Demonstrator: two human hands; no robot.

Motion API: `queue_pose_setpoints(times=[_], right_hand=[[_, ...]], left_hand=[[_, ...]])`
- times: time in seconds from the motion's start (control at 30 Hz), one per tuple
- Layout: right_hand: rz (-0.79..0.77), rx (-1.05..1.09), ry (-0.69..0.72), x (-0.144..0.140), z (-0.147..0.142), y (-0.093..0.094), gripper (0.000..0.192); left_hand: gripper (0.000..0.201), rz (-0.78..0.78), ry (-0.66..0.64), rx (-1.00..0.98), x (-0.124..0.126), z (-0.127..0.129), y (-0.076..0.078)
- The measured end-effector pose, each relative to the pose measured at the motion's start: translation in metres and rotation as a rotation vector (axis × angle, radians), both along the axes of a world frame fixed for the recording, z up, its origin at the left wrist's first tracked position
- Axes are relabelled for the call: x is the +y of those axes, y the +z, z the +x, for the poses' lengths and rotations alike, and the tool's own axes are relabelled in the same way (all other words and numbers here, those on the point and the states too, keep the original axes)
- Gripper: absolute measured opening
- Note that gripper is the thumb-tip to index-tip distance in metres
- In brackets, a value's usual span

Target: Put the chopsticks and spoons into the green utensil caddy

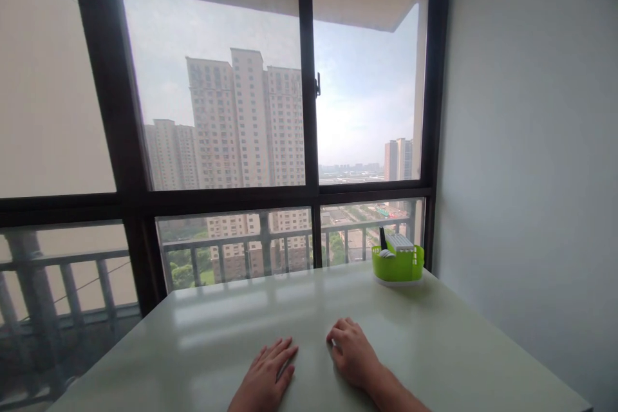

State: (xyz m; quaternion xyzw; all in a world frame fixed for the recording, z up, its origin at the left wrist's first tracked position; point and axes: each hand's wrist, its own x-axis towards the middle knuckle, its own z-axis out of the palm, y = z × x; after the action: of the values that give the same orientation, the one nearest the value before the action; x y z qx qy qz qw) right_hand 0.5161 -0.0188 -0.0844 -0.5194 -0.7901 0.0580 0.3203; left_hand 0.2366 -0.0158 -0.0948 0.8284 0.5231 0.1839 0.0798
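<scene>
My left hand (268, 370) lies palm down on the pale, glossy table (217, 341), its fingers stretched forward and slightly spread. It holds nothing. A short gap to its right, my right hand (355, 354) rests on the same tabletop with its fingers curled in loosely. Nothing shows between them, though the palm side is hidden. Beyond the right hand, near the far right corner, stands a bright green basket (396, 268) with a white base. White ribbed pieces (400, 243) and a dark upright item (383, 238) stick out of it; I cannot tell what they are.
A dark-framed window (309, 190) runs along the table's far edge, with a latch (317, 84) on its middle post. Outside are a railing (241, 244) and tall buildings (246, 122). A plain wall (526, 141) borders the right side.
</scene>
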Motion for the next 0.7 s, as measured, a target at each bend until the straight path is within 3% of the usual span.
queue_pose_setpoints(times=[0.3,0.53,0.63,0.7], right_hand=[[-0.002,0.013,-0.015,0.003,0.001,-0.001,0.027],[0.019,0.057,0.002,0.000,-0.004,-0.006,0.029],[0.142,0.132,-0.032,0.005,0.004,0.011,0.033],[0.303,0.173,-0.123,0.012,0.025,0.041,0.033]], left_hand=[[0.044,0.020,-0.017,-0.001,0.014,-0.005,-0.011],[0.043,0.019,-0.007,-0.004,0.009,0.000,-0.005],[0.043,0.028,-0.006,-0.011,0.008,0.000,-0.005],[0.042,0.027,-0.003,-0.008,0.008,-0.001,-0.006]])
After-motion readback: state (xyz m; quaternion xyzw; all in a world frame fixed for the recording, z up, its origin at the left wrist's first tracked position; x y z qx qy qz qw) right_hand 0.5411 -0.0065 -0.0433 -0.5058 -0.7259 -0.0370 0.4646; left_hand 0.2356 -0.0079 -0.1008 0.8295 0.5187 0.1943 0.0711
